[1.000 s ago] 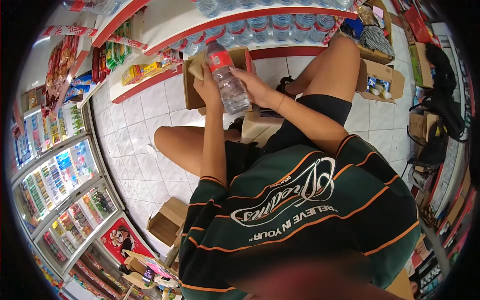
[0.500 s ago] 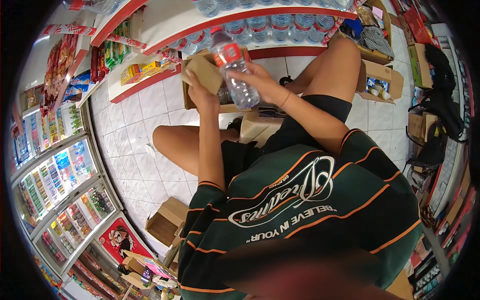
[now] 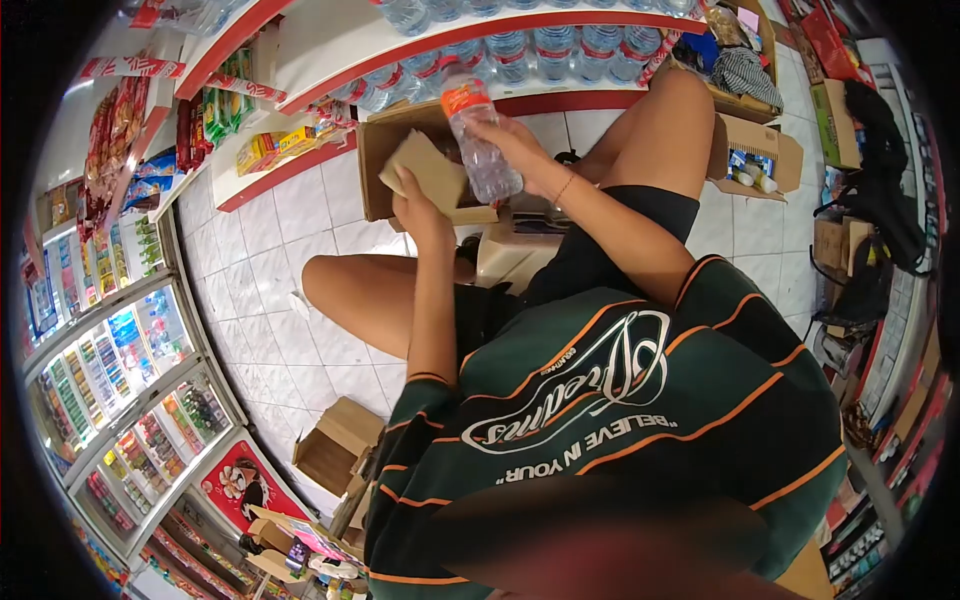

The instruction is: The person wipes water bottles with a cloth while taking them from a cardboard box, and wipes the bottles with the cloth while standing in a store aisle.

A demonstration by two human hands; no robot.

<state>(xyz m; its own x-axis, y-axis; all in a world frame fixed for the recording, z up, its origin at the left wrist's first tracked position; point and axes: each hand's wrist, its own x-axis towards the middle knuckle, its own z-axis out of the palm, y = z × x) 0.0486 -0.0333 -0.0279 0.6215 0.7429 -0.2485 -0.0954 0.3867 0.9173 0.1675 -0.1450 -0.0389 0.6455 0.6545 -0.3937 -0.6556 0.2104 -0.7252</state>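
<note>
My right hand [image 3: 515, 150] is wrapped round the middle of a clear plastic bottle [image 3: 489, 172] with a red label, held tilted with its cap toward the shelf. To its left, my left hand [image 3: 421, 213] grips a tan cloth or sponge-like piece [image 3: 430, 172] between thumb and fingers. The cloth and the bottle are close together, with a small gap between them. Beneath both hands stands an open cardboard box [image 3: 376, 190]; its contents are mostly hidden by my hands and the cloth.
Ahead, rows of water bottles [image 3: 553, 52] fill a red-edged shelf [image 3: 570, 102]. Small open boxes stand on the tiled floor, one at the right [image 3: 783, 163] and one at the lower left [image 3: 335, 445]. A glass-doored fridge [image 3: 125, 365] is at the left.
The cloth has come away from the bottle, and my left hand is now apart from it. The bottle was raised and swung slightly right, then lowered a little. The view has shifted slightly.
</note>
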